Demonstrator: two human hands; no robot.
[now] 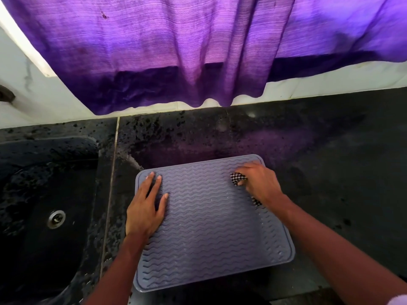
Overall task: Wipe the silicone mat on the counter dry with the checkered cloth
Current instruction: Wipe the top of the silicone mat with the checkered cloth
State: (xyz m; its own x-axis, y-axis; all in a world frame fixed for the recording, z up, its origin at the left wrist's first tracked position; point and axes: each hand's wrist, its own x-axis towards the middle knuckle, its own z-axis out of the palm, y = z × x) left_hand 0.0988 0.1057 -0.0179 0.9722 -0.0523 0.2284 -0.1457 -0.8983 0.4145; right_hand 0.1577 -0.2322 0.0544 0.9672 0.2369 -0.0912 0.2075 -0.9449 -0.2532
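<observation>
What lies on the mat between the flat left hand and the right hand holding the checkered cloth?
Nothing but bare, wavy-ridged silicone mat separates the left hand from the right hand gripping the checkered cloth, as the head view shows.

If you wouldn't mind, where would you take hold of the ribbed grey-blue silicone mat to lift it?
Probably pinch the raised rim at the near right corner of the grey-blue silicone mat, coming from the right: it lies flat and that corner is uncovered.

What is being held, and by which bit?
The right hand bunches the checkered cloth by its middle; corners stick out. The left hand lies flat on the mat.
</observation>
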